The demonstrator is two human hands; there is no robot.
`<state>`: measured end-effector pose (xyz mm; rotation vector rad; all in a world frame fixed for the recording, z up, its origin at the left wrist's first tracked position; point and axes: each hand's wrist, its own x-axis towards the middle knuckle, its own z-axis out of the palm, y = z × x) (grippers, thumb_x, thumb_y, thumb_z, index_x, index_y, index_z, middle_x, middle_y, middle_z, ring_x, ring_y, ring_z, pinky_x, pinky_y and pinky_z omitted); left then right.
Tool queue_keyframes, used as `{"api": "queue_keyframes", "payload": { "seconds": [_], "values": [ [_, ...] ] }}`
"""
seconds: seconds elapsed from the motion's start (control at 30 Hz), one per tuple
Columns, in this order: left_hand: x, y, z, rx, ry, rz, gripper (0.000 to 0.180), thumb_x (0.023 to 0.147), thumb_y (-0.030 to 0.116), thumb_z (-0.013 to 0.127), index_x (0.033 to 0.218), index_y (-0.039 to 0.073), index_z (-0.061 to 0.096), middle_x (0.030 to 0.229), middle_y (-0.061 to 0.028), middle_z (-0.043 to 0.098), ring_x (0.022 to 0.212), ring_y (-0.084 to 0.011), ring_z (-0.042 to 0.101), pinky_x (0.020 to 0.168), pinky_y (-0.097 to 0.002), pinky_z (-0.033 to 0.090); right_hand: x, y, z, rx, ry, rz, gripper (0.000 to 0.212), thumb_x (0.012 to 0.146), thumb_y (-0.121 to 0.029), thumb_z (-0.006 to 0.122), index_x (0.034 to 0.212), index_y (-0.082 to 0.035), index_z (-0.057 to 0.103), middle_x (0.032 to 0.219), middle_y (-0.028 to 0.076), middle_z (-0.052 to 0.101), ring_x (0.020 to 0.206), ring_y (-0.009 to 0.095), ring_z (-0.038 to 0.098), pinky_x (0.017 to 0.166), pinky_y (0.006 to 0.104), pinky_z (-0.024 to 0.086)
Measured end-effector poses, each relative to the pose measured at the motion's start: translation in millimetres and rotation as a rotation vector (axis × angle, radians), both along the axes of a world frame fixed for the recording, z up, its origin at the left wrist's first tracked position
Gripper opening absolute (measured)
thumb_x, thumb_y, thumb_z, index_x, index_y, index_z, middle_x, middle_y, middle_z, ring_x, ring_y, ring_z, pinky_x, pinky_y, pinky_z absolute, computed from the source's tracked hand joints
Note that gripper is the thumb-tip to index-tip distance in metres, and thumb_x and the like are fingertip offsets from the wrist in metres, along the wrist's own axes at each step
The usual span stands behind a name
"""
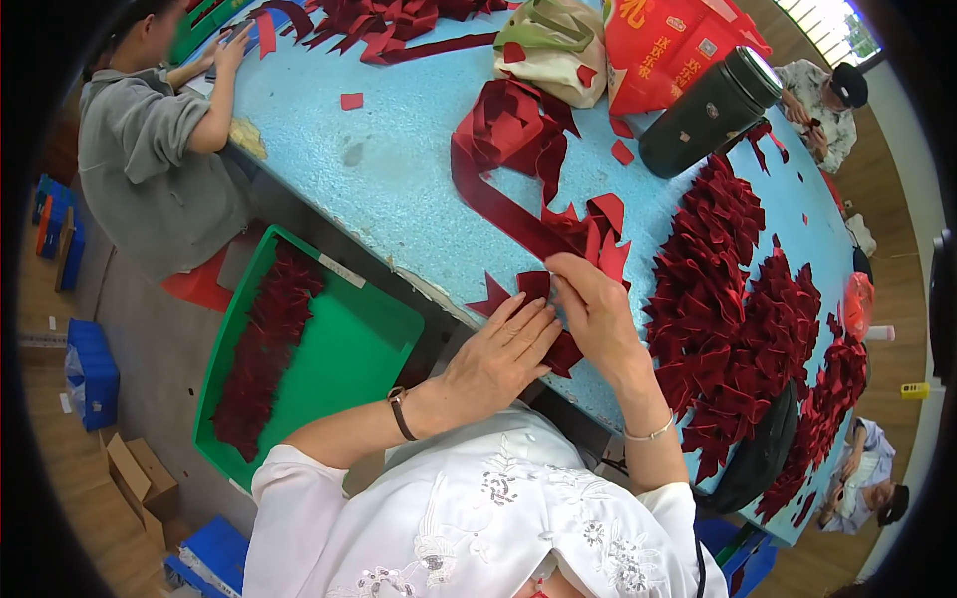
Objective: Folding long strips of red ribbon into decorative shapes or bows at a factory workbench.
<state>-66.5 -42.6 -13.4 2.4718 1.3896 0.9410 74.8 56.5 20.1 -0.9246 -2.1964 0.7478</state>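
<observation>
A dark red velvet ribbon (pixel 500 211) runs from a loose coil toward my hands at the table's near edge. My left hand (pixel 498 354) lies with its fingers stretched flat on the folded ribbon end (pixel 533 286) and holds nothing in a grip. Just right of it, my right hand (pixel 601 317) is closed, thumb and fingers pinching the ribbon beside the fold. The pinch itself is partly hidden by the fingers. A pointed ribbon tail (pixel 490 297) sticks out left of the fold, and more looped ribbon (pixel 601 227) lies beyond my right hand.
Heaped red ribbon bows (pixel 703 289) fill the table's right side near a dark green flask (pixel 710 112), a red bag (pixel 658 50) and a cream bag (pixel 558 50). A green bin (pixel 349 369) with a row of bows stands lower left. A person in grey (pixel 150 169) sits left.
</observation>
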Motion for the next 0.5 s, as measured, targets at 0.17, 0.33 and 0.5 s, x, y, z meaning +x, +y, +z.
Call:
{"api": "queue_keyframes", "payload": {
  "seconds": [0.17, 0.33, 0.5],
  "values": [
    [-5, 2, -5, -0.007, -0.040, -0.015, 0.050, 0.079, 0.017, 0.065, 0.121, -0.008, 0.052, 0.124, -0.0221, 0.052, 0.122, -0.0337, 0.045, 0.108, -0.0463, 0.031, -14, 7, 6, 0.049, -0.230, -0.005, 0.016, 0.083, -0.002, 0.060, 0.098, 0.002, 0.060, 0.094, 0.014, 0.061, 0.080, 0.031, 0.062, 0.068, 0.0328, 0.049],
    [-6, 2, -11, 0.013, -0.069, -0.012, 0.048, 0.079, 0.016, 0.064, 0.121, -0.007, 0.053, 0.125, -0.0213, 0.052, 0.123, -0.0327, 0.046, 0.108, -0.0450, 0.032, -11, 14, 3, -0.080, -0.381, 0.064, 0.016, 0.081, -0.002, 0.062, 0.096, 0.001, 0.059, 0.090, 0.014, 0.058, 0.077, 0.031, 0.060, 0.066, 0.0355, 0.048],
    [-7, 2, -16, 0.026, -0.095, -0.015, 0.047, 0.079, 0.015, 0.064, 0.120, -0.006, 0.054, 0.124, -0.0211, 0.052, 0.122, -0.0321, 0.047, 0.107, -0.0441, 0.033, -12, 13, -5, -0.028, -0.248, 0.053, 0.015, 0.080, -0.001, 0.063, 0.094, 0.000, 0.058, 0.085, 0.014, 0.056, 0.074, 0.031, 0.059, 0.063, 0.0372, 0.048]
  ]
}}
